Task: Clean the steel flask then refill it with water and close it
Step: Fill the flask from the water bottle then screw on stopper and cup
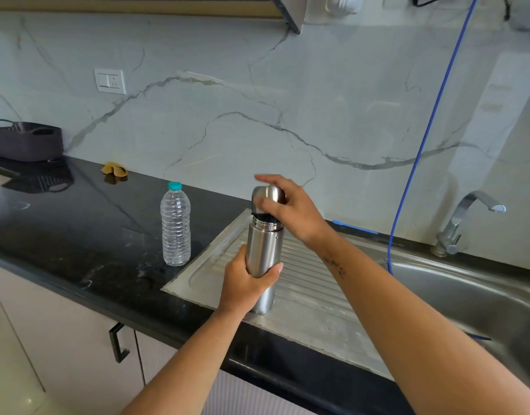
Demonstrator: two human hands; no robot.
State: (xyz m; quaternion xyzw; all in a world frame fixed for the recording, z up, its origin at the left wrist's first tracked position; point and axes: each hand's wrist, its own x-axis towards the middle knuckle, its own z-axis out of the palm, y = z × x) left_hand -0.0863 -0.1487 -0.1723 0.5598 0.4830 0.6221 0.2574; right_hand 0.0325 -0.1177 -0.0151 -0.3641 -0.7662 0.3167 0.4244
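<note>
The steel flask [262, 253] is being held upright on the ribbed draining board [311, 283] of the sink [467, 295], w/ its base resting on the ribs near the board's front edge. The flask body is being gripped by the left hand [245, 283], closed round the lower half from the front-left, thumb tip showing on the flask's right side. The cap [266, 199] is being held by the right hand [290, 211], fingers curled over it from the right; it is sitting just above the flask's neck, slightly tilted, w/ a dark gap showing under it. Threaded rings are being shown at the neck; whether the cap is touching the threads cannot be told, prob. just apart.

Left of the flask, just off the board's left edge, a clear plastic bottle [175, 226] w/ a teal cap is being kept upright on the black countertop [78, 229]. Well left of the flask and further back, a crumpled tan cloth [114, 169] is lying by the marble backsplash [228, 100]; further left still, a dark basket [26, 140] is standing at the wall. Right of the flask, beyond the basin, a chrome tap [464, 223] is mounted, and a blue hose [422, 139] is hanging down the wall into the sink. Above-left of the flask, a white switch plate [110, 81] is fixed to the wall.
</note>
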